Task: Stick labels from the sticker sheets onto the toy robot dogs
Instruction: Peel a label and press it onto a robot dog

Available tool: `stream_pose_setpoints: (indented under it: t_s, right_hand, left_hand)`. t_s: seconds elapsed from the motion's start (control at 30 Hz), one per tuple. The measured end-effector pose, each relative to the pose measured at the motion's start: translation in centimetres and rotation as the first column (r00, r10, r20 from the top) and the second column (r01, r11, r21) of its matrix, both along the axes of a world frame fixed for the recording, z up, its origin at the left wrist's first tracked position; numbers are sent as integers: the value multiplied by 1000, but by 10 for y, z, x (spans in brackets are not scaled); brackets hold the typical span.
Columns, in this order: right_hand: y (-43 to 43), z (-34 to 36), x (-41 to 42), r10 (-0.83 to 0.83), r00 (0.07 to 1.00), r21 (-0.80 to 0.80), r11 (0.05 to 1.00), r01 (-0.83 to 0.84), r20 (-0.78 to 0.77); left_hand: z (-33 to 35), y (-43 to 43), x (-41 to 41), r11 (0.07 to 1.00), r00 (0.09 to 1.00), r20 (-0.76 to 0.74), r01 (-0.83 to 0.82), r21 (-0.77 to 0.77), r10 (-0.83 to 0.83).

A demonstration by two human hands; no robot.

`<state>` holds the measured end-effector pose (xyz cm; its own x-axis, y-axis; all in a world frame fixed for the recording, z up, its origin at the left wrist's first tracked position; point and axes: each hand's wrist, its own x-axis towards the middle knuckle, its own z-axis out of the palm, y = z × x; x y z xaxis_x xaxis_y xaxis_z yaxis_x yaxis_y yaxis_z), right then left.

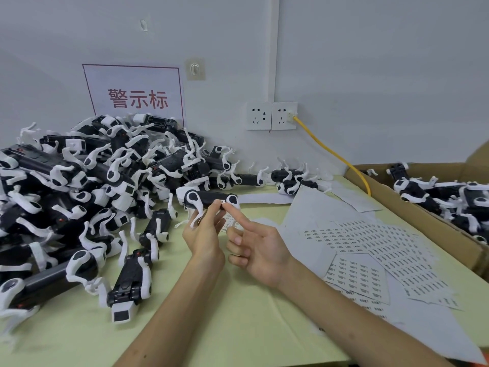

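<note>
One head-worn wide-angle camera looks forward and down across the worktop [246,321] to the wall [370,62] (straight lines bow near the edges), close above the left hand [205,234] gripping a toy robot dog [211,196] and the right hand [260,250].

We found a pale green table [238,327]. A heap of dogs [79,194] covered its left half, with a few more at centre by the wall. Sheets [383,247] and grey paper [312,207] lay spread at right, beside a box [423,215] at the right edge.
</note>
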<state>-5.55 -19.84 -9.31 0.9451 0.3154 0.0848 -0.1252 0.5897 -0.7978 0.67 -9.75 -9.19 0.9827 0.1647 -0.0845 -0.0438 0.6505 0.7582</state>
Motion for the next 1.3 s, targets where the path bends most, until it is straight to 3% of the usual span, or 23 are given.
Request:
stream_pose_setpoints:
  t_s: [0.23,0.37,0.5,0.6,0.73,0.87,1.07,1.3]
  right_hand:
    - [1,0,0,-14,1000,-22,1000,14,-6]
    - [-7,3,1,-95,994,51,994,97,-54]
    - [-13,7,3,-187,980,88,977,192,-68]
    - [-13,9,6,-355,935,-35,935,354,-31]
    - [-12,11,6,-577,808,-305,753,582,118]
    - [-11,15,4,-571,791,-367,703,609,220]
    - [-12,16,4,-576,779,-317,712,627,246]
    - [-10,14,6,-524,822,-310,761,570,224]
  left_hand:
    - [3,0,-1,1000,1000,-2,-12,3,12]
    - [5,9,3,997,995,-99,-34,-66,28]
    - [8,11,3,993,998,-45,49,-103,-54]
    - [11,5,-2,992,993,19,118,-40,-117]
    - [13,2,-9,975,968,124,214,61,-220]
    - [16,1,-15,953,937,187,273,132,-294]
    - [19,-1,-23,919,898,241,313,241,-369]
    - [17,-1,-21,931,933,236,194,308,-272]
